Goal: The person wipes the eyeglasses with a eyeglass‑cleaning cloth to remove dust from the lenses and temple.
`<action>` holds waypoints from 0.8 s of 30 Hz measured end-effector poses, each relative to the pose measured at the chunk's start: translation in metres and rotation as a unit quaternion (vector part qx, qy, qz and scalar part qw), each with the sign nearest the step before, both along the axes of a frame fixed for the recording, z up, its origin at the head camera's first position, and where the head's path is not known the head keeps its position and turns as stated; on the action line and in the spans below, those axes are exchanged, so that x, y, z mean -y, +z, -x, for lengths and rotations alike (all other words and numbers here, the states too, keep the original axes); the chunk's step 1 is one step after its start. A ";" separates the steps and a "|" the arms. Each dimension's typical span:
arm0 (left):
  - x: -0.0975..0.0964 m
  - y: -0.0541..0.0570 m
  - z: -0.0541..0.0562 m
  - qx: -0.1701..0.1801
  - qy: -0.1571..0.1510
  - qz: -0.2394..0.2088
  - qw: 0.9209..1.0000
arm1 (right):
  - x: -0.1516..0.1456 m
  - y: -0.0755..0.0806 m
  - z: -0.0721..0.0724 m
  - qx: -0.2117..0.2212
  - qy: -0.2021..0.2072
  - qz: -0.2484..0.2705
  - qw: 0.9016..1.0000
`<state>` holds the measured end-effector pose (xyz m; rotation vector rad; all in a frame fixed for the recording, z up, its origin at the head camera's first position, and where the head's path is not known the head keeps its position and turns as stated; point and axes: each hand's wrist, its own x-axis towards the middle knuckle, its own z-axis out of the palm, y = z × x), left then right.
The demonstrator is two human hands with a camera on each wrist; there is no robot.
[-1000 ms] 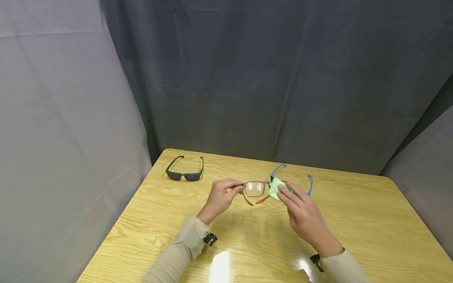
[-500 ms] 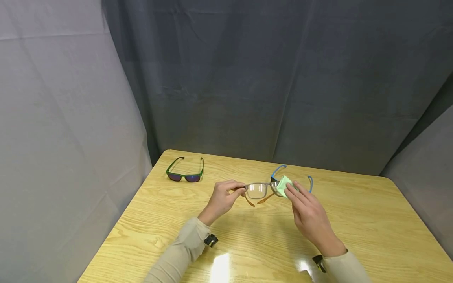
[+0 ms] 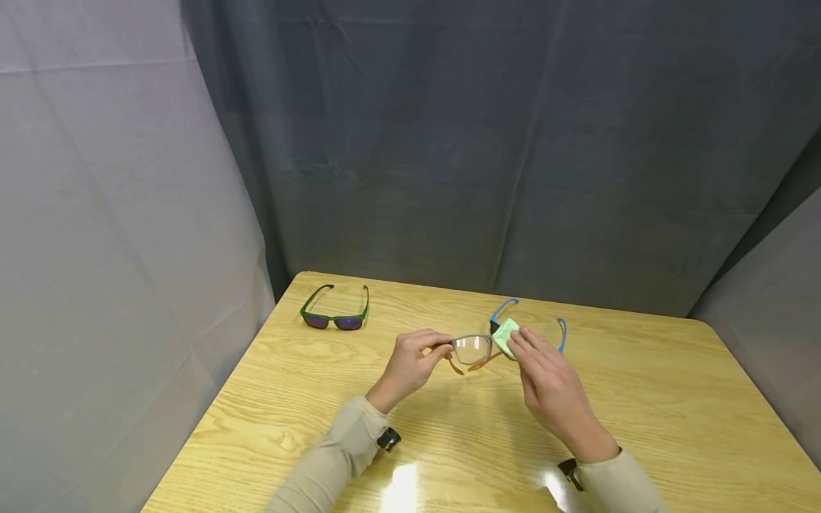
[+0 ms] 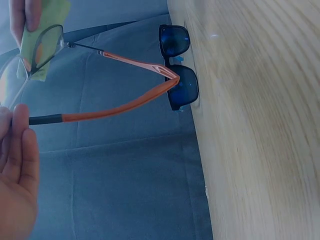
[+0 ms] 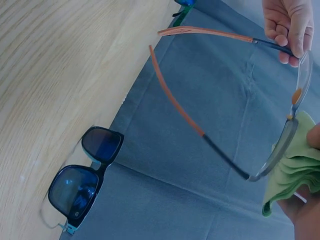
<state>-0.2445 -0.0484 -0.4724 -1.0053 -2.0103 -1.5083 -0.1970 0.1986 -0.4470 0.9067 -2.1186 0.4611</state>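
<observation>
My left hand [image 3: 410, 365] pinches a pair of eyeglasses [image 3: 472, 350] at the hinge end of the grey frame, holding them above the table. Their orange-tipped temples [image 4: 112, 109] stretch out unfolded in the left wrist view. With my right hand [image 3: 556, 392] I hold a folded light-green cleaning cloth [image 3: 505, 338] against the other lens, mostly covering it in the head view. From the right wrist, the cloth [image 5: 287, 182] appears bunched between thumb and fingers, touching the lens [image 5: 281, 145].
Green-framed sunglasses [image 3: 348, 323] rest at the table's back left, temples unfolded. Blue-armed sunglasses [image 3: 562, 333] lie behind my right hand, partly hidden; their dark lenses [image 5: 74, 192] show in the right wrist view. Grey curtains [image 3: 398, 157] enclose the wooden table [image 3: 673, 399].
The eyeglasses and my left hand have shifted slightly right and down. The cloth slid up and right across the lens, then back left; the lens it had partly bared is mostly covered again.
</observation>
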 end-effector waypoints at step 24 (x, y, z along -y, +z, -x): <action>-0.007 0.001 -0.001 -0.006 0.010 0.019 1.000 | 0.009 0.000 0.003 -0.001 -0.011 -0.058 0.998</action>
